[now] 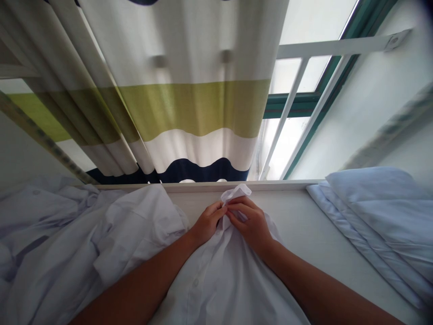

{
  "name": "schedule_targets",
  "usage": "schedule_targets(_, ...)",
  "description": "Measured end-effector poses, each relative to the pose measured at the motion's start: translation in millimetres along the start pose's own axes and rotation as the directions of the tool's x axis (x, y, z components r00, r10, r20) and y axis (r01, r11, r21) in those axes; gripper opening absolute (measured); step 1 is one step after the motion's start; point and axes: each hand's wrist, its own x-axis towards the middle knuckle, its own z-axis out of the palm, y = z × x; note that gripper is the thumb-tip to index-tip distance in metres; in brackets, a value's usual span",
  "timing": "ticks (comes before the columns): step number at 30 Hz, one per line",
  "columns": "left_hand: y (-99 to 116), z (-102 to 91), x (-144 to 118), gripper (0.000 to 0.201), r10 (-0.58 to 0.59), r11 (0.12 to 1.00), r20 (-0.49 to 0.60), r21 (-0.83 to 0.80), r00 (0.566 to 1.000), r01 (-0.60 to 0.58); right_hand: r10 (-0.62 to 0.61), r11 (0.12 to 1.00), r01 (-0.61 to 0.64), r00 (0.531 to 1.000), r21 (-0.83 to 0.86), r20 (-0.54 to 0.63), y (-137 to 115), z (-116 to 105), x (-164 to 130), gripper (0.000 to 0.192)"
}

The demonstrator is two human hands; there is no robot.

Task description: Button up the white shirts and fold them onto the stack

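White cotton shirt (223, 275) laid flat on a pale tabletop (304, 225), its long axis running from the near edge of the view away toward the window (297, 113), button placket roughly down the middle. Both hands meet at the far end of the garment, at the collar (236, 193), which stands up in a small bunched peak just beyond the fingertips. Left hand (207, 223) — fingers closed, pinching the cloth at the neck from the left side. Right hand (249, 223) — fingers likewise closed on the same fabric from the right, thumb and forefinger touching those of the left. Neither hand is clearly nearer; the two grips sit side by side on the collar base, with the shirt body trailing back between the forearms.

Surroundings: a crumpled heap of white garments (67, 239) lies to the left, touching the shirt's left edge. Folded pale-blue linens (382, 212) are stacked at the right, well apart from the hands. A striped curtain (189, 90) hangs beyond the table's far rim, near the collar but not touching it.
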Motion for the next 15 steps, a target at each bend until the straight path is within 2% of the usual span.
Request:
schedule_targets(4, -5, -4.4, 2, 0.022, -0.006, 1.0, 0.011, 0.008, 1.0, 0.006, 0.052, 0.999, -0.052, 0.999, 0.009, 0.0, 0, 0, -1, 0.013)
schedule_targets(9, 0, -3.2, 2, 0.021, 0.012, 0.993, 0.009, 0.114, 1.0, -0.013, 0.126, 0.989, -0.128, 0.992, 0.079, 0.023, -1, -1, -2, 0.014)
schedule_targets(15, 6, 0.0, 0, 0.022, 0.047, 0.989, -0.005, 0.142, 0.999, -0.046, 0.143, 0.977, -0.148, 0.989, 0.156, 0.043, -2, -2, 0, 0.012)
